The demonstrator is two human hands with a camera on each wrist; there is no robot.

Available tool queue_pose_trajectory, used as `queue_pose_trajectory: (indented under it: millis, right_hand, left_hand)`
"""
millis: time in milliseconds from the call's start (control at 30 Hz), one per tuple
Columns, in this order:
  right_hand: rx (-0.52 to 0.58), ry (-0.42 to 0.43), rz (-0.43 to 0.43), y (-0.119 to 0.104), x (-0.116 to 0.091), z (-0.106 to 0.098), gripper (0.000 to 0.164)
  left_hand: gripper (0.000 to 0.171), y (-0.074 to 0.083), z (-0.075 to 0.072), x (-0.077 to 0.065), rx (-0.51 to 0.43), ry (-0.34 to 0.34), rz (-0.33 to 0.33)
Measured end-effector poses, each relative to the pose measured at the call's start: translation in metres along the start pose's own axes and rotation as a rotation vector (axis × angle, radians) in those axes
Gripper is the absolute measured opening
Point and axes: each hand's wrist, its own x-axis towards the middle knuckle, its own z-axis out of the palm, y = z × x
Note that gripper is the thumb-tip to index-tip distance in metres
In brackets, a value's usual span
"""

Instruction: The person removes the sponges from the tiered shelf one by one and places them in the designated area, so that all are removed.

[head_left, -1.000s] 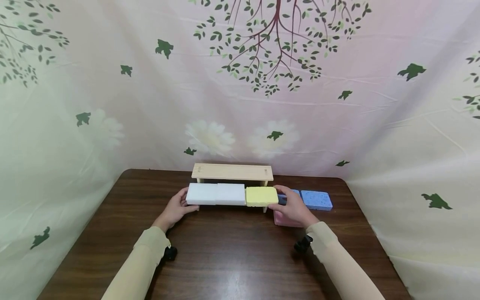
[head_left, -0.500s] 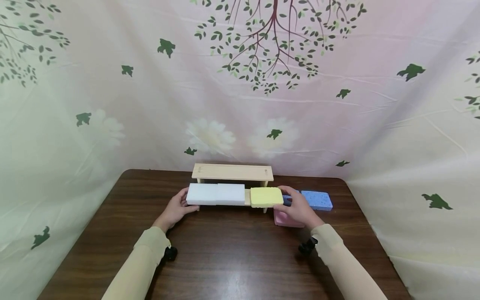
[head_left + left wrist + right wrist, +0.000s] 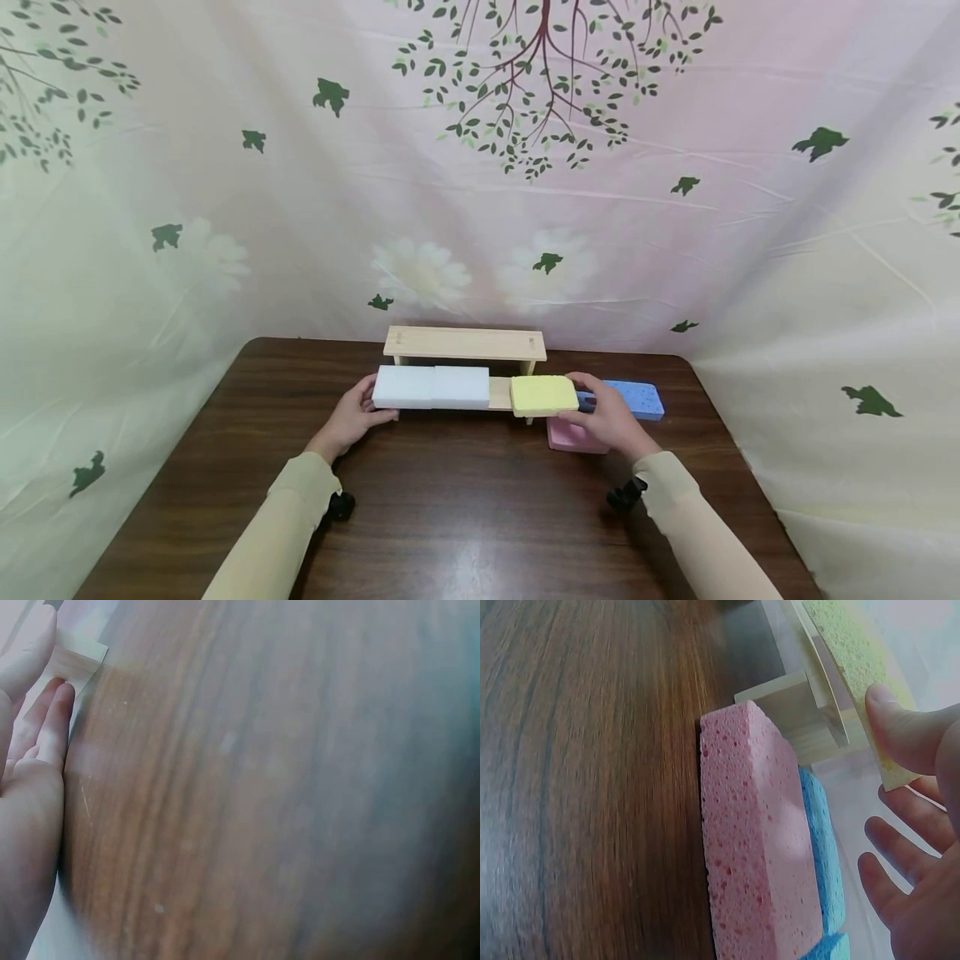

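Observation:
Two white sponge-like blocks (image 3: 431, 387) lie side by side on the lower step of a two-tier wooden stand (image 3: 500, 393). My left hand (image 3: 352, 421) holds the left end of the row, thumb in front and fingers behind. At the step's right end, my right hand (image 3: 611, 421) pinches a yellow sponge (image 3: 543, 396) by its right edge. Bare wood shows between the yellow sponge and the white blocks. In the right wrist view, the thumb presses the yellow sponge (image 3: 855, 660) while the lower fingers stay spread apart.
A pink sponge (image 3: 576, 436) lies on the brown table (image 3: 465, 517) below my right hand. Behind it are blue sponges (image 3: 637, 400), partly hidden by that hand. The stand's upper tier (image 3: 465, 342) is at the back, near a printed cloth (image 3: 480, 208).
The yellow sponge has slid rightwards in my right hand's grip, from beside the white blocks, uncovering a strip of wooden step. My left hand and the white blocks stay put.

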Motion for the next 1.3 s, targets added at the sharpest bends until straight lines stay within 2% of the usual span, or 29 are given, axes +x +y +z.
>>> queue_pose_trajectory:
  millis: [400,800,1300]
  right_hand:
    - [0.017,-0.002,-0.002,0.014,0.003,-0.016,0.073]
    - [-0.04,0.004,-0.047,0.038,0.017,-0.032,0.074]
    - [-0.094,0.036,-0.093,0.062,0.019,-0.043,0.074]
  left_hand:
    - [0.089,0.001,0.004,0.002,-0.016,0.008,0.022]
    - [0.089,0.001,0.007,0.012,-0.004,0.051,-0.011]
    - [0.09,-0.002,0.006,0.02,-0.011,0.073,-0.029]
